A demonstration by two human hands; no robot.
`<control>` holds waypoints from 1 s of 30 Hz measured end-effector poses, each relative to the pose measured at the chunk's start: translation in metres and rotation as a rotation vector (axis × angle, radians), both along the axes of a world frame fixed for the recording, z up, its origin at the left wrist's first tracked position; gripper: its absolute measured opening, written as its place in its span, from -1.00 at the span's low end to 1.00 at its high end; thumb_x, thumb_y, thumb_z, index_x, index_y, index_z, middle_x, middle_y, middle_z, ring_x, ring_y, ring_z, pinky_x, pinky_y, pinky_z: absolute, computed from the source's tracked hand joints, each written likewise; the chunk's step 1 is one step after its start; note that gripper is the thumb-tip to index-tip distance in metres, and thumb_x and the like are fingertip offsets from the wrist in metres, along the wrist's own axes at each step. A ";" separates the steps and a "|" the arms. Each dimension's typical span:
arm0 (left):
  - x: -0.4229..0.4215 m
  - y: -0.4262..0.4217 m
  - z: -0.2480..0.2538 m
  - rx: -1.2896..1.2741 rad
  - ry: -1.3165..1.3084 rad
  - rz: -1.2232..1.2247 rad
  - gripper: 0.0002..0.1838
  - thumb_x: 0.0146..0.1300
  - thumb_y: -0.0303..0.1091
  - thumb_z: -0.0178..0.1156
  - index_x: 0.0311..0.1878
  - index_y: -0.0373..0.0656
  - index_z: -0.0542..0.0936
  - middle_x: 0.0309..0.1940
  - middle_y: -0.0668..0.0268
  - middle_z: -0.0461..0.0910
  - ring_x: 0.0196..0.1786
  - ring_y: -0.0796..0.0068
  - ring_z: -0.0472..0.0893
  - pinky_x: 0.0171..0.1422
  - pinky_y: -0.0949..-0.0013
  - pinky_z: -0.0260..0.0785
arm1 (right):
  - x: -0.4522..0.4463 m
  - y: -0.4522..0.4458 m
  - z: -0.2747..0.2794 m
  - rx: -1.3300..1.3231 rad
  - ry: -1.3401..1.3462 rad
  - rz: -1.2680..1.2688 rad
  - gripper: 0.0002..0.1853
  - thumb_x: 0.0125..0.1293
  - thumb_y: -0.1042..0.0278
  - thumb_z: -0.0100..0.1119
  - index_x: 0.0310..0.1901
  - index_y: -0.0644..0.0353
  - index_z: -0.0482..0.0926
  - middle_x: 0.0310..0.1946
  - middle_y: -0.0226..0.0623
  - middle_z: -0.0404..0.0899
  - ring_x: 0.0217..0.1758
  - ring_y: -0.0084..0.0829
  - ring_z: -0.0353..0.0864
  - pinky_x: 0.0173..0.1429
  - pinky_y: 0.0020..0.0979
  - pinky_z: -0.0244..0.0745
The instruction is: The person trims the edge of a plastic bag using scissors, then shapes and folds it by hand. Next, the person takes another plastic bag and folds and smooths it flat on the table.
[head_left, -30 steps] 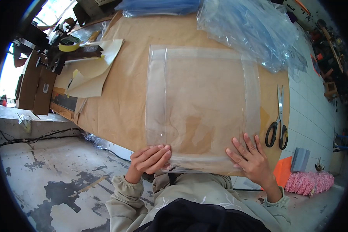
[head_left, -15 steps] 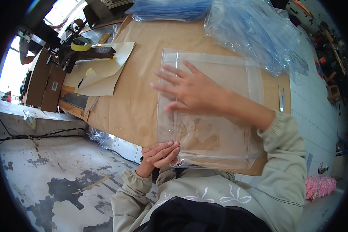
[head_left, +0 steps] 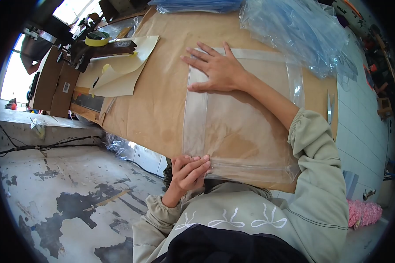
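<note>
Across the plastic sheet (head_left: pixel 232 125), the right hand (head_left: pixel 217 70) has moved from the near right corner to the far left. Leftmost is a box (head_left: pixel 62 93), then tape (head_left: pixel 96 42) and curling paper (head_left: pixel 129 72). The left hand (head_left: pixel 189 172) bends its fingers at the sheet's near left corner; I cannot tell whether they pinch it. On the table (head_left: pixel 140 118), the sheet lies under the right hand's spread, flat, empty fingers. Crumpled plastic (head_left: pixel 294 37) lies beyond; the right sleeve (head_left: pixel 316 140) hides the handles of the scissors (head_left: pixel 329 109).

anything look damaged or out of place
The floor on the left looks worn, dark patches breaking its pale surface. At the upper left, the cream paper curls up instead of lying flat. The plastic sheet shows no obvious damage.
</note>
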State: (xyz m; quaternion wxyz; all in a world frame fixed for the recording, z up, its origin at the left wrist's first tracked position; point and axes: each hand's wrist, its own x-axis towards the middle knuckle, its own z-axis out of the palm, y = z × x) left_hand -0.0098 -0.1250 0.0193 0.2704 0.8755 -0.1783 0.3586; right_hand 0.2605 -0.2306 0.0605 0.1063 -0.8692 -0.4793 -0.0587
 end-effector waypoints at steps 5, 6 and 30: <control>0.003 -0.003 0.002 -0.015 -0.027 0.002 -0.73 -0.14 -0.55 0.34 -0.27 -0.11 0.70 -0.24 0.36 0.71 -0.25 0.40 0.56 -0.14 0.36 0.35 | 0.017 0.004 -0.003 0.006 0.053 -0.072 -0.05 0.09 -0.64 -0.22 0.45 -0.26 0.08 0.49 -0.46 0.00 0.57 -0.24 -0.14 0.42 0.41 -0.37; 0.004 -0.004 0.002 -0.004 -0.020 0.003 -0.72 -0.14 -0.55 0.34 -0.26 -0.11 0.70 -0.23 0.36 0.71 -0.25 0.40 0.56 -0.14 0.36 0.35 | 0.019 0.004 -0.003 0.004 0.057 -0.073 -0.04 0.09 -0.64 -0.23 0.45 -0.26 0.08 0.50 -0.46 0.00 0.57 -0.23 -0.15 0.42 0.41 -0.37; 0.080 0.024 0.126 0.489 0.754 0.168 -0.24 0.08 0.32 0.16 0.19 -0.08 0.44 0.24 0.11 0.37 0.18 0.01 0.41 0.11 0.04 0.27 | -0.008 0.007 -0.001 0.087 0.028 -0.022 -0.18 0.28 -0.40 -0.18 0.44 -0.04 0.12 0.51 -0.13 -0.11 0.57 -0.05 -0.23 0.38 0.45 -0.39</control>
